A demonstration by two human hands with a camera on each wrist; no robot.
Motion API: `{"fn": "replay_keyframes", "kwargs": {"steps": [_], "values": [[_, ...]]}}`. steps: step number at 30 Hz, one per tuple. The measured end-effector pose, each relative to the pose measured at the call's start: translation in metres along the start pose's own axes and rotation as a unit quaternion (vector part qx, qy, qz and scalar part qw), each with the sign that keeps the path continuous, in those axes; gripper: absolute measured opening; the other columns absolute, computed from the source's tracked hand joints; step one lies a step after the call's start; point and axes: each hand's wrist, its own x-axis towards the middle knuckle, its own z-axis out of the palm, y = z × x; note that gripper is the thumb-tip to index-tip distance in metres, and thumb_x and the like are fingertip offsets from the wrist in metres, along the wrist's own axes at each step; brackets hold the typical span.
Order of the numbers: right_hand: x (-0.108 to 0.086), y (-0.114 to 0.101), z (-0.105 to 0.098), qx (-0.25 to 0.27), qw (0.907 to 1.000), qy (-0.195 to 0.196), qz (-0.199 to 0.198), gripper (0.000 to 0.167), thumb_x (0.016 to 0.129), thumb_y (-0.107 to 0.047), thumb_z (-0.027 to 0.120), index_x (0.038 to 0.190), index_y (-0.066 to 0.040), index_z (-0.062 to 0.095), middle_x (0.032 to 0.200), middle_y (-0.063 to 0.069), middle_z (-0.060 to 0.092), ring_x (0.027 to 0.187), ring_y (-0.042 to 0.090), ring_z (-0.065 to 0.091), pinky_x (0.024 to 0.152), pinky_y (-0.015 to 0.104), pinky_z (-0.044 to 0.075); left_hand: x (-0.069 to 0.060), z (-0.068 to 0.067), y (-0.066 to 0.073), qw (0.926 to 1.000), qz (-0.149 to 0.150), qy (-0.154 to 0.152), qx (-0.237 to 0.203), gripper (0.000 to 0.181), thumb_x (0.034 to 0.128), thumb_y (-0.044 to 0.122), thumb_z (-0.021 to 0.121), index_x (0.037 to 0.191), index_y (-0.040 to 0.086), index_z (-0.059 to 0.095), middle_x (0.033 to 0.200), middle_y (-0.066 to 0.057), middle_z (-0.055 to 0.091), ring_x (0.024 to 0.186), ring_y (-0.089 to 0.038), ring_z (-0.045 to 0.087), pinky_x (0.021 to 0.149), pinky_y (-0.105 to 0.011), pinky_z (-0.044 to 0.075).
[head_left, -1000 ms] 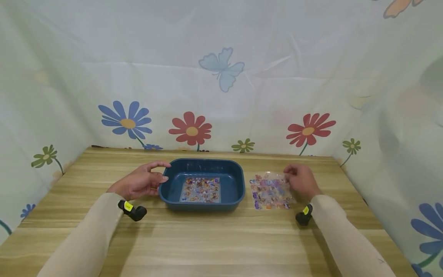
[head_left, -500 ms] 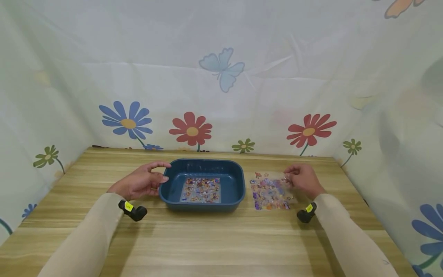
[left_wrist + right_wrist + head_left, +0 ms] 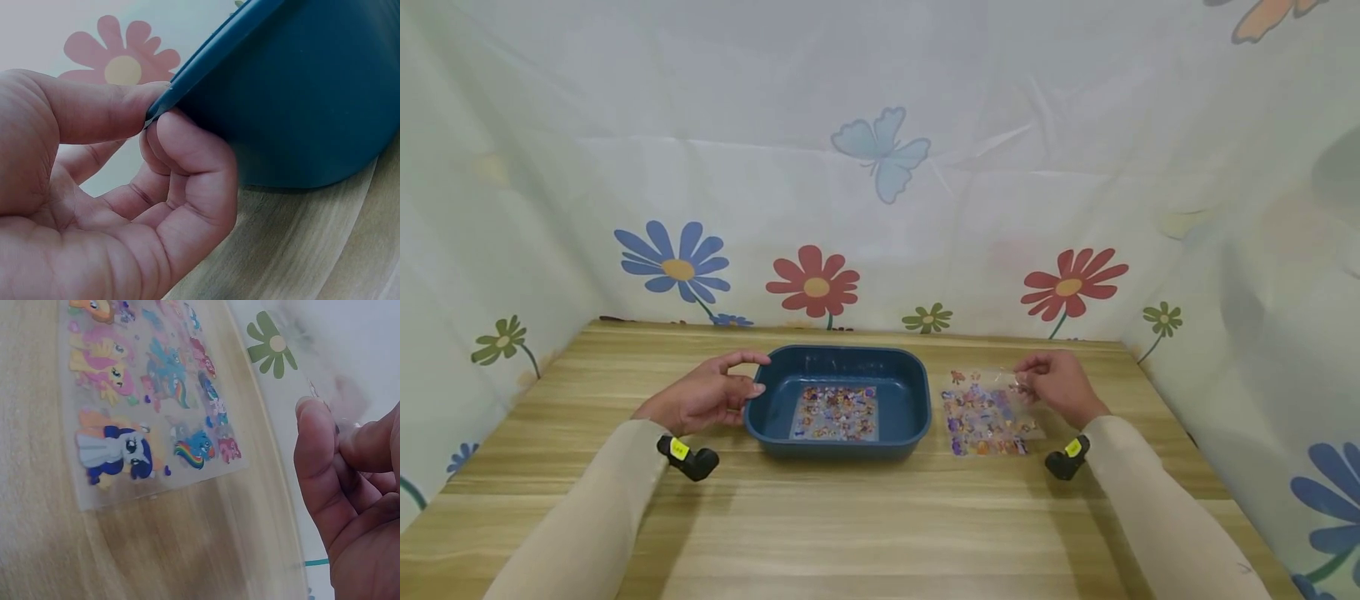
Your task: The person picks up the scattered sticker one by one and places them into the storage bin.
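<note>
A dark blue plastic tub (image 3: 838,451) sits mid-table. My left hand (image 3: 702,393) pinches its left rim between thumb and curled fingers, as the left wrist view (image 3: 150,187) confirms. Inside the tub a sticker sheet (image 3: 837,413) with small cartoon figures lies flat. To the right of the tub is a clear sticker sheet (image 3: 985,429), printed with colourful ponies in the right wrist view (image 3: 131,450). Above its upper right part, my right hand (image 3: 1058,390) pinches the edge of a transparent sticker sheet between thumb and forefinger. How many sheets overlap there I cannot tell.
The wood-grain table (image 3: 880,533) reaches back to a hanging cloth (image 3: 745,183) with printed flowers and butterflies, which also closes both sides. Black wrist cameras (image 3: 688,457) with yellow labels are strapped to both wrists.
The right hand rises slightly and shifts a little right, with the pinched sheet edge lifting a bit. The left hand and the tub stay in place.
</note>
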Motion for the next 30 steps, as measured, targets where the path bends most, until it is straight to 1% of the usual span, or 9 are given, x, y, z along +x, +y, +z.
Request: {"fn": "replay_keyframes", "kwargs": {"steps": [6,11,19,25,30], "values": [[0.001,-0.005,-0.001,0.012,0.9999,-0.007,-0.002,0.021,0.102,-0.001,0.059,0.114,0.014,0.066,0.102,0.024,0.072,0.074,0.015,0.067,0.065,0.027,0.061,-0.001,0.0,-0.002,1.0,0.003,-0.001,0.003,0.058,0.1037,0.014,0.063,0.155,0.015,0.035,0.098,-0.006,0.066,0.076,-0.019,0.067,0.076,-0.034,0.06],[0.0,-0.014,0.0,0.016,0.9998,-0.009,-0.003,0.022,0.103,-0.002,0.059,0.116,0.014,0.065,0.103,0.024,0.072,0.075,0.017,0.068,0.066,0.027,0.061,-0.002,0.0,-0.002,1.0,0.0,0.001,0.001,0.059,0.1035,0.013,0.064,0.155,0.014,0.035,0.096,-0.005,0.066,0.075,-0.018,0.067,0.075,-0.034,0.06],[0.002,-0.024,0.0,0.024,0.9994,-0.024,0.002,0.022,0.103,-0.004,0.057,0.116,0.013,0.063,0.103,0.023,0.072,0.077,0.015,0.07,0.068,0.028,0.062,-0.002,0.0,-0.002,1.0,-0.001,0.004,0.002,0.06,0.1035,0.014,0.064,0.156,0.015,0.035,0.099,-0.006,0.067,0.075,-0.018,0.067,0.075,-0.033,0.06],[0.003,-0.029,-0.001,0.034,0.9987,-0.038,-0.004,0.024,0.103,-0.002,0.056,0.117,0.016,0.062,0.102,0.024,0.072,0.075,0.016,0.07,0.068,0.03,0.063,-0.001,0.001,-0.001,1.0,-0.003,0.004,0.002,0.06,0.1036,0.014,0.064,0.156,0.015,0.035,0.101,-0.006,0.068,0.076,-0.018,0.067,0.076,-0.034,0.06],[0.006,-0.034,0.001,0.029,0.9983,-0.05,-0.007,0.026,0.102,-0.003,0.056,0.12,0.016,0.061,0.101,0.022,0.071,0.075,0.018,0.069,0.069,0.031,0.063,-0.002,0.002,0.002,1.0,-0.005,0.006,-0.005,0.058,0.1047,0.012,0.061,0.156,0.014,0.035,0.106,-0.007,0.071,0.078,-0.019,0.069,0.077,-0.035,0.061]]}}
